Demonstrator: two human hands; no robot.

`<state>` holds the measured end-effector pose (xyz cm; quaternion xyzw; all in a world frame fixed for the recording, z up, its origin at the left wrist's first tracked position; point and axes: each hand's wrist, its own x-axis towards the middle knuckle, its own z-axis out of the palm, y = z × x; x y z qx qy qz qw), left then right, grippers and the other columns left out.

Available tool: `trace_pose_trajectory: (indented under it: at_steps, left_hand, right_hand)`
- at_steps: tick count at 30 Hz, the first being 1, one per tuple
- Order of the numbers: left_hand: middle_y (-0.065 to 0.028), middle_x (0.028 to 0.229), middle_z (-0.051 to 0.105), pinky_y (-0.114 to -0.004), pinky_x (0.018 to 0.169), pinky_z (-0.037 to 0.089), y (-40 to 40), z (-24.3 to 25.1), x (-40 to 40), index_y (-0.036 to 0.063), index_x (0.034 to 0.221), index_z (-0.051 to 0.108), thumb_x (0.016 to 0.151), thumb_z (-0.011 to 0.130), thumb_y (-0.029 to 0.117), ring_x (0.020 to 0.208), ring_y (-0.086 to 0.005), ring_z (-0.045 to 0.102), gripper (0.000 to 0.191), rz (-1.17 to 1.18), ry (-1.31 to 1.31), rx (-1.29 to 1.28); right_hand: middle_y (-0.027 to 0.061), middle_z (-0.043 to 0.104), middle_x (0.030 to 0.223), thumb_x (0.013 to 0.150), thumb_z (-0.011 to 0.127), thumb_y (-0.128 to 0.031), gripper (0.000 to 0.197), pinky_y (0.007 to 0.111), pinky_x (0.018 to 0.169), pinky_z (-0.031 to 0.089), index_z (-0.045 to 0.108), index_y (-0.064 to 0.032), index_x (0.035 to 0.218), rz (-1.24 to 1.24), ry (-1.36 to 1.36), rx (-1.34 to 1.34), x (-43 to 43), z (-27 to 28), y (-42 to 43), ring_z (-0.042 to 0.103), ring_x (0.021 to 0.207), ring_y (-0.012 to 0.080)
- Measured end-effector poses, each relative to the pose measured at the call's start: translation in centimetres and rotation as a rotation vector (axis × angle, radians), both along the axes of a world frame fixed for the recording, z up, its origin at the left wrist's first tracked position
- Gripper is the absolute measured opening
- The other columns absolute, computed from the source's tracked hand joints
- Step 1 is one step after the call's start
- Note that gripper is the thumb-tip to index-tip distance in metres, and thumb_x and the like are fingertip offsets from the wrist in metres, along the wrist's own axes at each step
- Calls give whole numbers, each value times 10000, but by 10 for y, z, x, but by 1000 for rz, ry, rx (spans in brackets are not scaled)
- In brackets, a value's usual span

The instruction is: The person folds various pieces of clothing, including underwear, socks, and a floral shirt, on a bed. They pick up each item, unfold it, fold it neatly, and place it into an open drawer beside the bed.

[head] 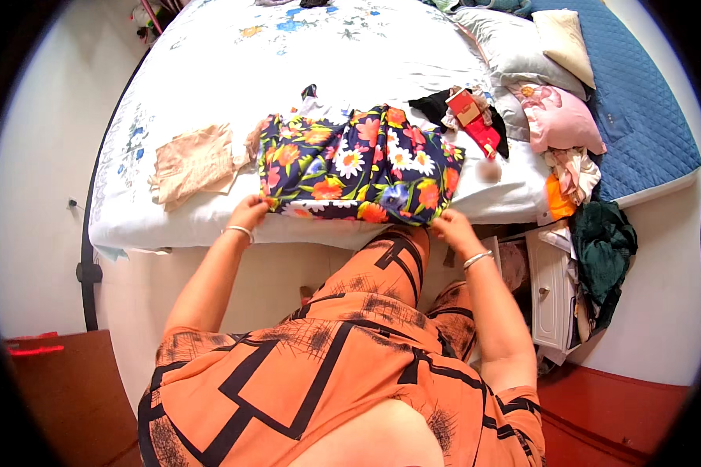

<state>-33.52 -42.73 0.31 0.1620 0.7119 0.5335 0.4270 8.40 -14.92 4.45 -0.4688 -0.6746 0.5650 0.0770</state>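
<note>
A dark floral garment [359, 163] with orange, white and yellow flowers lies spread over the near edge of the bed. My left hand [251, 211] pinches its near left corner. At the near right corner, my right hand [453, 225] grips the cloth between thumb and fingers. The near hem runs fairly straight between both hands, and some folds gather in the upper middle. Left of it rests a folded beige garment [193, 163], and pale cloth partly shows behind the floral one.
A black cloth [432, 107] with a red packet [482, 131] lies at the right on the white floral bedsheet [350, 58]. Pillows [564, 119] and a blue quilted mattress [642, 111] are farther right. A white cabinet [552, 289] with dark green cloth [604, 257] stands beside the bed.
</note>
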Motion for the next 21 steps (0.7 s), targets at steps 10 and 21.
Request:
trace_pose_trajectory:
  at_steps: [10,21]
  left_hand:
    - [-53,1004,584,-282,695,481,14,3,37,49,1104,504,809,717,392,891,-133,566,500,288,72,-131]
    - [-29,983,652,-308,766,500,39,25,15,78,1088,576,801,668,225,857,-145,623,335,87,-413,158]
  right_hand:
    - [93,625,1035,812,710,-232,434,306,812,478,538,31,1113,-271,102,68,-14,-35,-4,589,923,141]
    - [54,619,1081,861,652,-165,325,297,842,474,551,-22,1135,-332,404,-311,-27,-23,-24,594,958,147]
